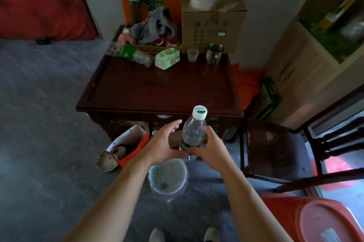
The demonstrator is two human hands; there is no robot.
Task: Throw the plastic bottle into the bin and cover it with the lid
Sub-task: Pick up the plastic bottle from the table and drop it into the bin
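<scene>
Head view: plastic bottle [194, 131] in right hand [211, 151].

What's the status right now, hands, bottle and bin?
Right hand gripping plastic bottle, upright, cap on. Left hand open beside it. Bin on the floor below the hands, uncovered. Nothing blocking the drop.

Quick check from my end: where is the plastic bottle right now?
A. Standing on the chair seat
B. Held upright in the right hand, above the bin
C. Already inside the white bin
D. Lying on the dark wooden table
B: the right hand grips the plastic bottle upright, cap on, above the open white bin; the left hand is open beside it.
</scene>
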